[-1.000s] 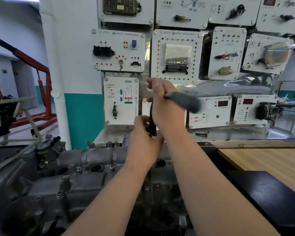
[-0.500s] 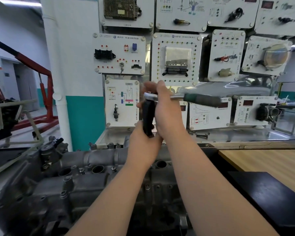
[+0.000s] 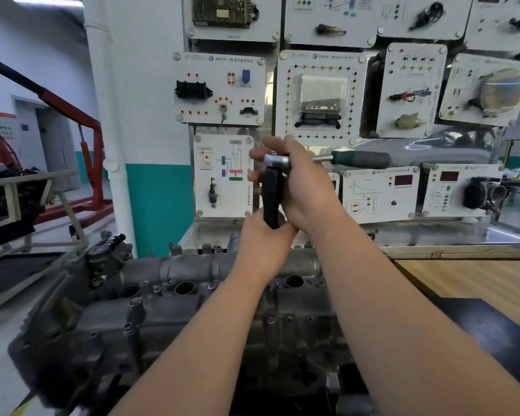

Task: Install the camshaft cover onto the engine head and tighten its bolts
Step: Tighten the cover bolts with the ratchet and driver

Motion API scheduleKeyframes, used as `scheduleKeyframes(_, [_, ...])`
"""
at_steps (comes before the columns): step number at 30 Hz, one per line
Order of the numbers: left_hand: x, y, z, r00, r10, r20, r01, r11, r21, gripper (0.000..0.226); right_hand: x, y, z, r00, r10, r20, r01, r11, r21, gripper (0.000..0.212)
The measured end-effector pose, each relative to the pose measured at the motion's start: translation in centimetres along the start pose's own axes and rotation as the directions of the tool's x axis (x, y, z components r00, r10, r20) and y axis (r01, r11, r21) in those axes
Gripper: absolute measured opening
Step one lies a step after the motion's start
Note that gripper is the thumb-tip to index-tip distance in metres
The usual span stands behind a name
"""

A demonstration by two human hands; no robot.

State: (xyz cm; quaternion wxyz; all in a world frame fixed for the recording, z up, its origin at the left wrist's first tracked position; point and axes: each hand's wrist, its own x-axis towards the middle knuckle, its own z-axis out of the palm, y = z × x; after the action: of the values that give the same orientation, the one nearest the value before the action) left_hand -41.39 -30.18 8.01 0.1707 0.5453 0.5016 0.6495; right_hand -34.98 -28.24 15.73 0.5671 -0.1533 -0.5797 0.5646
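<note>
Ratchet (image 3: 357, 159) is gripped at its head by right hand (image 3: 305, 190), green handle pointed right. Black extension (image 3: 271, 196) is held upright, its lower end enclosed in left hand (image 3: 264, 244) grip, above camshaft cover (image 3: 168, 298) rear edge. Contact is hidden. Worktop (image 3: 469, 280) is seen right.

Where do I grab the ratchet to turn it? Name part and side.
Probably the green handle, from the right: it juts out level that way, bare. The right hand wraps the ratchet head; the left hand holds the black socket.
</note>
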Motion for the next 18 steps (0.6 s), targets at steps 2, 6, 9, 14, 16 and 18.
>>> scheduleKeyframes(2, [-0.4,-0.4,0.6,0.991,0.112,-0.078,-0.097,0.980,0.172,0.026,-0.2,0.6,-0.2,0.938,-0.340,-0.064,0.274,0.844,-0.461,0.028])
scheduleKeyframes(6, [-0.8,-0.7,0.7,0.962,0.264,-0.065,-0.225,0.909,0.349,0.051,0.1,1.2,0.2,0.776,-0.593,0.214,0.444,0.273,-0.853,0.025])
scheduleKeyframes(9, [-0.5,-0.3,0.5,0.970,0.224,-0.095,-0.186,0.935,0.303,0.061,0.4,1.1,0.9,0.823,-0.528,0.211,0.415,0.305,-0.857,0.022])
scheduleKeyframes(14, [0.6,0.2,-0.5,0.986,-0.107,0.129,0.124,0.983,-0.138,0.020,-0.2,0.6,0.4,0.967,-0.217,0.133,0.239,0.955,-0.178,0.036])
scheduleKeyframes(16, [0.5,0.3,-0.6,0.977,-0.121,0.176,0.152,0.973,-0.172,0.015,-0.2,0.2,-0.5,0.989,-0.032,0.145,0.020,0.997,0.078,0.041])
scheduleKeyframes(18, [0.3,0.0,-0.2,0.994,-0.068,0.081,0.075,0.993,-0.088,0.019,-0.1,0.4,-0.6,0.996,-0.010,0.087,0.000,0.994,0.106,0.037])
